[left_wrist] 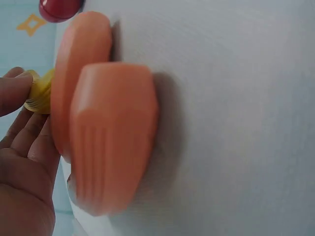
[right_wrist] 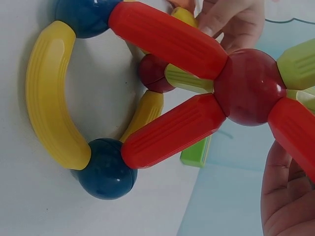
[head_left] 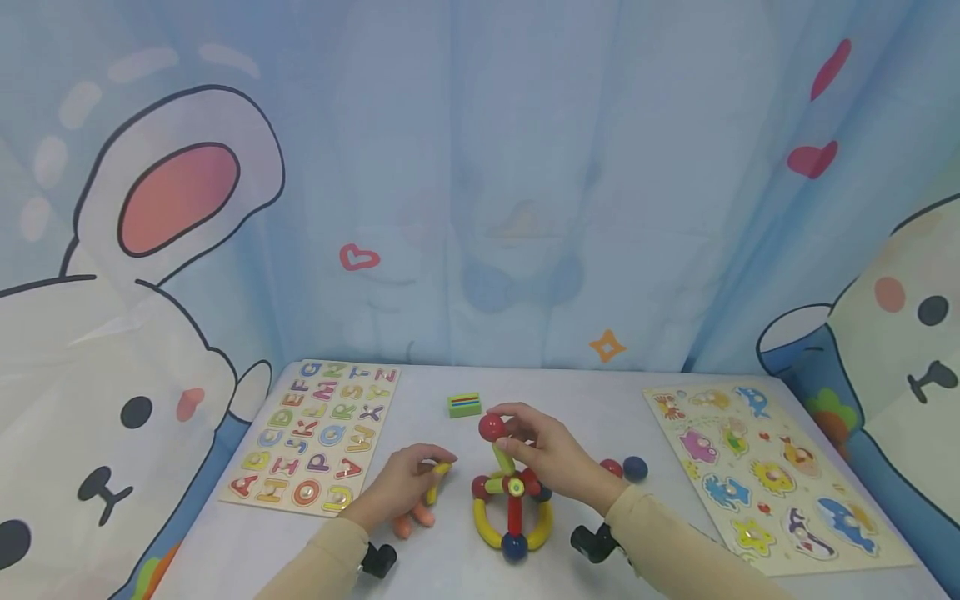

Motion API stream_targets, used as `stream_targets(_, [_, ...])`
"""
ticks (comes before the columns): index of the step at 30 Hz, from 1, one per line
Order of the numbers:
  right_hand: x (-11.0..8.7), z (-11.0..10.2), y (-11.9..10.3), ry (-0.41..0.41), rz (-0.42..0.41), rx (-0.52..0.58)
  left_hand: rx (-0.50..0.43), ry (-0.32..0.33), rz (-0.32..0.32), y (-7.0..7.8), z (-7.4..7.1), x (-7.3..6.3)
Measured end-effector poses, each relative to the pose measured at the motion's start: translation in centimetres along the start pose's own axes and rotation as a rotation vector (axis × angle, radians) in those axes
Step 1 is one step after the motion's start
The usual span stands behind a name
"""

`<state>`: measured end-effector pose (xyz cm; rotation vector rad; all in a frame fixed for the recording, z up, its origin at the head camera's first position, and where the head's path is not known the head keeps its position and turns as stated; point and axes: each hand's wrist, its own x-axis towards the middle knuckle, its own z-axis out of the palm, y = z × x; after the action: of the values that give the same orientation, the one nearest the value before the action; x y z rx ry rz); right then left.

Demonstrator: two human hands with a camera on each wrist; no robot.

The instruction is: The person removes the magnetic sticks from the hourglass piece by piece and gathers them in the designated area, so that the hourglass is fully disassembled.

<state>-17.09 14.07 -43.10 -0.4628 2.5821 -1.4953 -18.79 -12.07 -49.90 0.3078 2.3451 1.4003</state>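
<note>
My left hand (head_left: 405, 482) pinches a short yellow curved rod (head_left: 441, 480) between thumb and fingers, just left of a ball-and-rod structure. Two orange rods (left_wrist: 113, 142) lie on the table under this hand. The structure has a ring of yellow curved rods (head_left: 487, 530) with blue balls (right_wrist: 107, 169) and a dark red ball. Red rods (right_wrist: 172, 130) slope from the ring to a central red ball (right_wrist: 249, 87). At the top, my right hand (head_left: 551, 450) grips a red ball (head_left: 492, 427) that sits on an upright green rod (head_left: 504, 460). In the right wrist view, red rods partly hide that hand.
A small green box (head_left: 464, 406) lies behind the structure. Loose red and blue balls (head_left: 635, 468) sit by the right forearm. An alphabet board (head_left: 311, 433) is at left, an animal puzzle board (head_left: 780, 475) at right. Black wrist devices (head_left: 592, 543) hang under both forearms.
</note>
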Motion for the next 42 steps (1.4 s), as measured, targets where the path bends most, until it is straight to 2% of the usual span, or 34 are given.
stream_targets(4, [0.0, 0.0, 0.0, -0.003, -0.002, -0.001, 0.029, -0.007, 0.001, 0.1, 0.2, 0.0])
stream_targets(9, [0.0, 0.0, 0.0, -0.003, -0.004, -0.003, 0.101, 0.013, 0.04, -0.2, 0.4, 0.1])
stream_targets(21, [0.0, 0.1, 0.0, 0.002, -0.003, -0.002, 0.262, 0.132, 0.067, -0.6, 0.2, 0.1])
stream_targets(26, [0.0, 0.1, 0.0, 0.011, 0.0, -0.009, 0.338, 0.187, 0.037, -0.5, 0.0, 0.0])
stream_targets(30, [0.0, 0.1, 0.2, 0.008, -0.002, -0.011, 0.36, 0.188, 0.001, -0.2, -0.1, -0.2])
stream_targets(33, [0.0, 0.0, 0.3, -0.001, -0.014, -0.005, 0.364, 0.201, 0.0, 0.0, -0.1, -0.4])
stream_targets(35, [0.0, 0.0, 0.3, -0.008, -0.02, 0.002, 0.353, 0.219, 0.025, 0.5, -0.1, -0.6])
stream_targets(38, [0.0, -0.1, 0.4, -0.018, -0.023, 0.011, 0.259, 0.223, 0.122, 1.9, 0.1, -0.8])
stream_targets(40, [-0.1, -0.1, 0.4, -0.019, -0.03, 0.014, 0.164, 0.191, 0.215, 3.3, 0.3, -0.9])
stream_targets(42, [-0.1, -0.1, 0.4, -0.017, -0.043, 0.017, 0.044, 0.131, 0.296, 4.7, 0.7, -0.8])
